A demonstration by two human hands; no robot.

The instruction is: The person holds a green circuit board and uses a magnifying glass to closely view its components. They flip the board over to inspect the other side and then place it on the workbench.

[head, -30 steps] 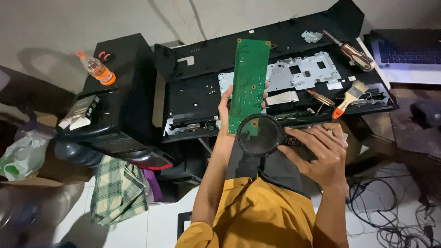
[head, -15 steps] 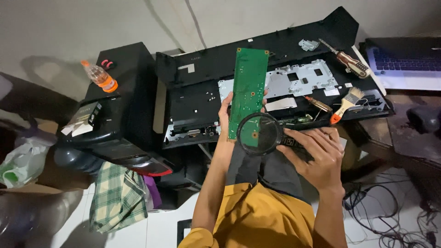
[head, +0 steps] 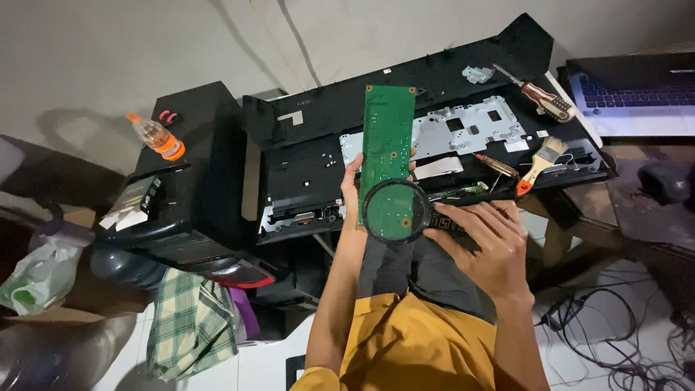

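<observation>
Now left hand (head: 352, 190) clamped on lower edge of green circuit board (head: 387, 141), held upright over opened black device (head: 318, 156); right hand (head: 486, 242) closed around magnifying glass (head: 396, 211) handle, lens over board's bottom end.

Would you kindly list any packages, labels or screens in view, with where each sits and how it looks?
Small box: on the black case at left, dark with white flaps.
White label: angular, on the black chassis's upper left.
White sticker: small rectangle on the metal plate's right edge.
Laptop: top right, only the keyboard shows, lit bluish.
</observation>
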